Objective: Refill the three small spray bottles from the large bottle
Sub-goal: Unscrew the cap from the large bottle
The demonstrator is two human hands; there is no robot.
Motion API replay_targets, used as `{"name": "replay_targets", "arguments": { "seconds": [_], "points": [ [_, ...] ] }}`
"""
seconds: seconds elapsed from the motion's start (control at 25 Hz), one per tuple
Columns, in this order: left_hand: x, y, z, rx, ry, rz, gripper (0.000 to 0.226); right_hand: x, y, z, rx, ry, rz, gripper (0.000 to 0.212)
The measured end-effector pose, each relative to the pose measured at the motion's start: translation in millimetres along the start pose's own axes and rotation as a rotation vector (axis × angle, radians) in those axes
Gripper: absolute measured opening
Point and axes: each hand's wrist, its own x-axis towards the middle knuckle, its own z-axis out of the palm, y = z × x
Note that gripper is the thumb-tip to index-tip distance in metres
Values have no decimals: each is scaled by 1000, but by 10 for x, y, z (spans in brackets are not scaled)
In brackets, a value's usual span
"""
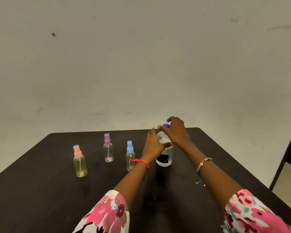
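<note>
Floral sleeves at bottom edge, both forearms reaching up-frame over dark table. Red thread on left wrist, bracelet on right. Three small spray bottles upright, left of center: pink-top bottle nearest, blue-top bottle just beside left wrist, purple-top bottle farthest. Large bottle upright right of center; left hand wraps its body, thumb across front. Right hand arched over blue cap, thumb and fingers curled round it. Plain wall behind.
</note>
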Motion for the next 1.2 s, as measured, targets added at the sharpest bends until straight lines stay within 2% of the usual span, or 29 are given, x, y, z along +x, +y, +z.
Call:
{"name": "replay_targets", "arguments": {
  "seconds": [0.12,0.2,0.32,0.52,0.64,0.72,0.88,1.0,1.08,1.2],
  "points": [
    [60,-7,36,-72,52,56,64,134,-8,18,-91,-109,4,39],
    [75,-52,62,-96,84,41,56,213,-4,-7,-66,-148,27,35],
    [52,-83,85,-104,97,36,55,232,-17,-71,-102,-213,-38,32],
    [60,-90,104,-104,78,31,57,314,-82,-127,-192,-323,-23,42],
    [69,-102,101,-103,68,31,57,307,-115,-87,-247,-275,-18,30],
    [68,-98,97,-97,69,34,58,321,-133,-94,-287,-324,-57,21],
    [80,-108,88,-97,59,45,60,393,-197,-175,-338,-457,-79,33],
    [84,-114,102,-89,62,53,60,354,-206,-144,-371,-367,-72,35],
    [83,-111,106,-85,73,54,59,314,-187,-99,-416,-304,-95,29],
    [82,-120,97,-93,69,63,57,333,-204,-96,-407,-372,-103,22]
  ]
}}
